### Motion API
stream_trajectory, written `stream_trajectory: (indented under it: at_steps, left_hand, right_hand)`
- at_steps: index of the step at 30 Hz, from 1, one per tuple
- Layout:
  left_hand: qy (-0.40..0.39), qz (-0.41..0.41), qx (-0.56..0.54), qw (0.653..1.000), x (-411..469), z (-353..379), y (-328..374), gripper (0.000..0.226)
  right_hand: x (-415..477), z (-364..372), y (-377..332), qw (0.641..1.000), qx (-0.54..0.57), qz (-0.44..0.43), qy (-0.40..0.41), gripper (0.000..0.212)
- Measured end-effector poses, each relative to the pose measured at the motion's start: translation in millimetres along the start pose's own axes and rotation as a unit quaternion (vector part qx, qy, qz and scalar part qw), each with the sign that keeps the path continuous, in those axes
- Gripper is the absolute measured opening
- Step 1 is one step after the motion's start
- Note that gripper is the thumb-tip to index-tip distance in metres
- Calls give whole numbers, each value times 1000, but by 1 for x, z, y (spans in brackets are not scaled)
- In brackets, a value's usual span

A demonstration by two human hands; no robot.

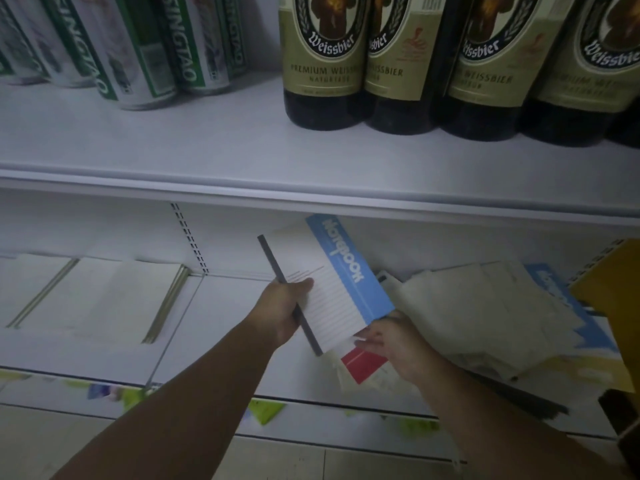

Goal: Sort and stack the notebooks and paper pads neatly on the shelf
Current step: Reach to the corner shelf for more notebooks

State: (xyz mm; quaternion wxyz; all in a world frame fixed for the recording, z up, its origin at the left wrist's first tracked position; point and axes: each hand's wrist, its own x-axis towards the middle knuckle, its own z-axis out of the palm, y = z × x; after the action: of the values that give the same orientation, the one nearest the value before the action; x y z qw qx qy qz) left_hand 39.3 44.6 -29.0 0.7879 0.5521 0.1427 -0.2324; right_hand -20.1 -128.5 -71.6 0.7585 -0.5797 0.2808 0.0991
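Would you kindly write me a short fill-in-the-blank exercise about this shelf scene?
1. The left hand grips the notebook by its dark ____.
2. The notebook's title band is ____.
3. By the right hand lies a pad with a ____ patch.
4. On the upper shelf, dark ____ stand right of the cans.
Missing words: spine, blue, red, bottles.

the single view comes from a wide-angle camera on the person's head, close in front of a white shelving unit and facing forward and down. the upper shelf [207, 147] fills the top of the frame at near range, its cans [145, 64] and bottles [322, 64] cut off at label height. the lower shelf [225, 306] sits mid-frame, and the left forearm [194, 393] and right forearm [485, 410] reach toward it from the bottom edge.
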Motion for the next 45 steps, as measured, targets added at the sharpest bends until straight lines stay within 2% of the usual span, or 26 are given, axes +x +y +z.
stream_trajectory:
  at_steps: [2,3,5,6,9,11,12,14,15,18,20,23,24,25,26,28,30,32,34,36,37,40,43,45]
  left_hand:
    - [15,8,33,999,2,-9,6,23]
    - [18,13,48,999,3,-13,7,24]
    - [23,30,73,997,4,-22,8,23]
    - [28,41,82,995,2,-25,9,21]
    - [45,64,86,993,2,-42,7,18]
    - [38,65,89,993,2,-56,5,18]
    - [34,67,90,993,2,-62,4,20]
    - [17,75,94,993,0,-72,7,29]
    - [8,77,98,992,-1,-74,9,32]
    - [22,82,115,990,-1,-78,18,37]
    - [46,77,131,987,5,-79,21,39]
    - [68,47,166,983,5,-71,21,27]
    - [71,33,176,981,5,-67,19,21]
    - [68,18,173,982,3,-60,18,19]
    - [65,6,160,985,2,-56,16,26]
    - [76,-29,128,988,0,-48,15,52]
    - [82,-51,131,987,-7,-48,15,63]
    - [36,-57,133,989,-21,-51,12,43]
    - [23,-28,111,993,-35,-64,3,24]
    - [83,12,69,994,-49,-83,-5,18]
    - [106,27,45,993,-57,-93,-8,19]
    - [132,57,39,989,-82,-127,-11,28]
    - [152,80,64,983,-108,-158,-18,34]
    - [146,82,70,983,-125,-183,-33,32]
  right_hand:
    - [10,-14,6,993,-116,-31,22,19]
    - [16,-20,11,972,-220,-62,57,18]
    - [22,-21,27,880,-445,-118,114,25]
    - [22,-16,37,834,-518,-146,118,35]
    - [22,2,66,711,-683,-158,53,75]
    - [23,8,72,622,-767,-153,31,74]
    - [24,8,70,603,-781,-160,26,66]
    - [27,3,63,614,-771,-169,10,48]
    - [27,0,57,637,-754,-161,-6,41]
    - [26,-8,27,752,-639,-161,-13,36]
    - [24,-11,3,776,-598,-200,25,38]
    - [15,-9,-24,782,-540,-306,60,36]
    - [10,-6,-28,773,-537,-337,33,35]
    - [4,-1,-29,750,-552,-365,-5,36]
    - [-1,4,-25,716,-574,-395,-41,38]
    - [-11,13,-15,624,-617,-469,-99,45]
    - [-11,16,-1,541,-636,-520,-182,44]
    - [-4,16,9,462,-651,-560,-221,40]
    - [0,19,11,423,-661,-559,-266,37]
    - [1,28,12,415,-677,-538,-282,38]
    - [0,34,13,417,-697,-508,-285,46]
    - [-5,62,12,470,-706,-454,-272,63]
    - [-6,87,22,512,-687,-459,-235,60]
    - [-15,101,41,524,-654,-501,-214,50]
